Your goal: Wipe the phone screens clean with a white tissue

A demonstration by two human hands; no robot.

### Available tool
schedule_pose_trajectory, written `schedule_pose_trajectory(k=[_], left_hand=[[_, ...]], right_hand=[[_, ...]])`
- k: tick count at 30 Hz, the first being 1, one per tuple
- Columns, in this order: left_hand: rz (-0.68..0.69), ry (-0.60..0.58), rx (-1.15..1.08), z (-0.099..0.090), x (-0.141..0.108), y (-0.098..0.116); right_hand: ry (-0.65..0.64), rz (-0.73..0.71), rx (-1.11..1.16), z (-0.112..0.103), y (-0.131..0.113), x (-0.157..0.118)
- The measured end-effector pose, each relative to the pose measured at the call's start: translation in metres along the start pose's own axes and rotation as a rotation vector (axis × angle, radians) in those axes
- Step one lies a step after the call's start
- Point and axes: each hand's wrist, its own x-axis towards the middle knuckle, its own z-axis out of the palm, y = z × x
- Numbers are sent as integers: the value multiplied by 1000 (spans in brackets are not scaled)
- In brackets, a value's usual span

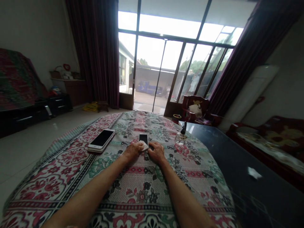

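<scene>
A small phone (pixel 143 137) with a dark screen and light frame lies near the middle of the patterned tablecloth (pixel 142 177). My left hand (pixel 134 150) is closed on a crumpled white tissue (pixel 143 145), which rests against the phone's lower part. At the phone's lower right corner is my right hand (pixel 156 152), its fingers curled against the edge. The hands nearly meet below the phone and hide its lower end.
Left of my hands lies a larger white phone (pixel 102 139) on another flat item. A clear glass bottle with a black top (pixel 180 137) stands to the right. Beyond it, a dark table (pixel 237 158) bears a crumpled white piece (pixel 254 173).
</scene>
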Motion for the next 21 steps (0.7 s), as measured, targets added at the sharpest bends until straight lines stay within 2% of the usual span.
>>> schedule_pose_trajectory(k=[5, 13, 17, 21], left_hand=[[73, 48, -25, 6, -5, -8], [89, 83, -75, 7, -10, -8], [113, 72, -80, 6, -7, -13], [116, 9, -30, 1, 2, -22]], right_hand=[[13, 12, 54, 0, 1, 2], [17, 20, 72, 3, 2, 3], [-1, 45, 61, 4, 0, 5], [-7, 88, 46, 3, -3, 6]])
